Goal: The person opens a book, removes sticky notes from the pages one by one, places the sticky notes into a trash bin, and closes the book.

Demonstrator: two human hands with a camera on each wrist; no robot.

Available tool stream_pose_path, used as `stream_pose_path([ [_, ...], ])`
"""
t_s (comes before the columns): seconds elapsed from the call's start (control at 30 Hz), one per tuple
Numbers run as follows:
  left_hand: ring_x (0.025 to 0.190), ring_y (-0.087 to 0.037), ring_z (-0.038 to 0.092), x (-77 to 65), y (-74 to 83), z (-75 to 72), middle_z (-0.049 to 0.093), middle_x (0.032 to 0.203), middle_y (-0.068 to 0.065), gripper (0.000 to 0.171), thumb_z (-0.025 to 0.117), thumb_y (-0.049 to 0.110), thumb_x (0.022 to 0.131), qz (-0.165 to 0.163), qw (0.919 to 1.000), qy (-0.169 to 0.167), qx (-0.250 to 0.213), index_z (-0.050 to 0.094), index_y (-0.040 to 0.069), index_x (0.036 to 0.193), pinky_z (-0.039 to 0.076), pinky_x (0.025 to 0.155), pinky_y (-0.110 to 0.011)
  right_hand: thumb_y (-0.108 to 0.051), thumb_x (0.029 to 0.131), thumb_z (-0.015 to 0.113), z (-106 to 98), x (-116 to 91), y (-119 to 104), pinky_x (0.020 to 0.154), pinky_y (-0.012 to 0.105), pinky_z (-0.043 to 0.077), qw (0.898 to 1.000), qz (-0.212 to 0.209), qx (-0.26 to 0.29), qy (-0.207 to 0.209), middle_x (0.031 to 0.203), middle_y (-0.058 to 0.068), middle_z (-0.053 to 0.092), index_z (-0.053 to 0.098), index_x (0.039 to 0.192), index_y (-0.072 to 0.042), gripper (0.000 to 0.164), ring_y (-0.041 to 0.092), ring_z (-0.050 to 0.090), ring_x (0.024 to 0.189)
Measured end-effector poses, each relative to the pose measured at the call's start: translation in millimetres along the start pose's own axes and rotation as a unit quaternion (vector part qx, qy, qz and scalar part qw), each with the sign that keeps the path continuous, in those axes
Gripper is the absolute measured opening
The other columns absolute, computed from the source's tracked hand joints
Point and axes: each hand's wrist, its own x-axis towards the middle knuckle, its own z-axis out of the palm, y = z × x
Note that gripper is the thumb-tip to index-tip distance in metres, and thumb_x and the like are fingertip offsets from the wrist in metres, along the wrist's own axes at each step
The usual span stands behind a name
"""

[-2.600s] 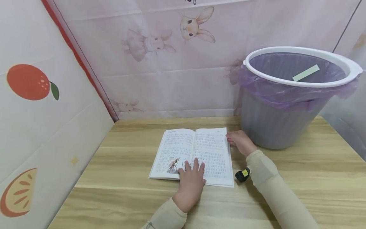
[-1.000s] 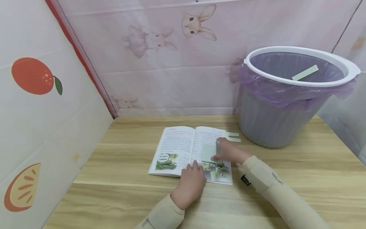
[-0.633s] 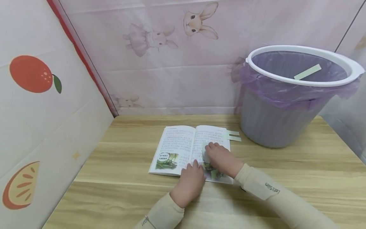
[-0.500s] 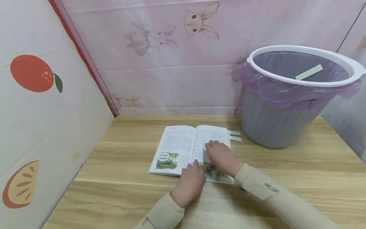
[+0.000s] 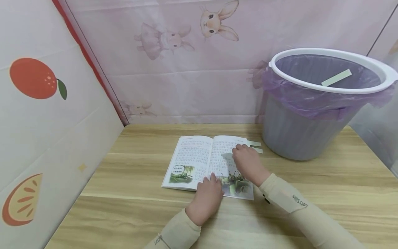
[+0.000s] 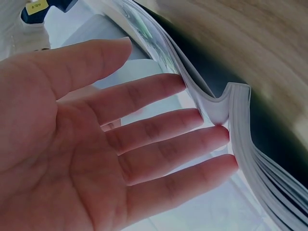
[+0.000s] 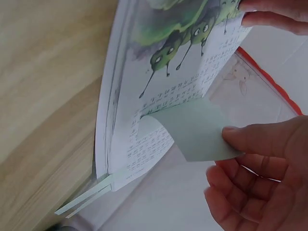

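An open book (image 5: 192, 152) with printed text and insect pictures lies on the table. My right hand (image 5: 248, 164) pinches a pale green sticky note (image 7: 197, 130) between thumb and fingers over the right page. The note bends up from the page, while its far end still meets the paper in the right wrist view. My left hand (image 5: 206, 199) lies at the book's lower edge by the spine, fingers extended; the left wrist view shows its fingertips right at the pages. Two pale green strips (image 5: 254, 143) stick out past the right page's upper edge.
A grey bin (image 5: 292, 128) with a purple liner (image 5: 311, 105) and white rim stands at the back right. A light green strip (image 5: 337, 77) shows inside its mouth. Behind the table (image 5: 130, 166) hangs a pink rabbit-print cloth (image 5: 186, 90).
The page was turned, bringing the green note and strips into view. My right hand moved onto the note, took its left edge and drew it up and rightward. The left hand stayed put.
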Motion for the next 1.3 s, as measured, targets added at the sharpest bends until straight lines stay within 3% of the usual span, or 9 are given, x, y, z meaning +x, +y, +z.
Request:
stream_pose_path([
  [0.33,0.084,-0.027,0.061,1.1,0.0,1.2,0.061,0.109,-0.014,0.035,0.067,0.032,0.089,-0.003,1.0000,-0.001,-0.009,0.068,0.001,0.106,0.052,0.063,-0.036,-0.004,0.084,0.070,-8,3,7,0.057,0.038,0.052,0.999,0.038,0.008,0.019,0.076,0.011,0.060,0.066,0.081,0.003,0.009,0.027,0.058,0.068],
  [0.57,0.085,-0.028,0.062,1.2,0.0,2.2,0.062,0.113,-0.015,0.034,0.066,0.032,0.089,-0.001,1.0000,0.004,-0.007,0.068,0.001,0.105,0.052,0.064,-0.038,-0.004,0.083,0.071,-12,3,13,0.054,0.039,0.050,0.997,0.041,0.012,0.061,0.073,0.012,0.059,0.064,0.077,0.003,0.012,0.028,0.059,0.067],
  [0.87,0.084,-0.027,0.062,1.5,1.2,2.4,0.062,0.112,-0.015,0.034,0.066,0.031,0.090,-0.003,1.0000,-0.002,-0.003,0.068,0.001,0.105,0.052,0.063,-0.037,-0.005,0.083,0.071,-16,4,21,0.059,0.041,0.051,0.994,0.062,0.011,0.085,0.080,0.015,0.064,0.065,0.081,0.004,0.011,0.031,0.061,0.070],
  [1.3,0.089,-0.030,0.063,1.8,2.2,1.4,0.061,0.117,-0.016,0.038,0.066,0.032,0.090,-0.006,0.9999,-0.013,-0.003,0.067,0.000,0.110,0.054,0.068,-0.040,-0.003,0.086,0.067,-34,4,31,0.059,0.047,0.050,0.984,0.113,0.068,0.119,0.080,0.018,0.062,0.064,0.085,0.007,0.010,0.035,0.058,0.069],
])
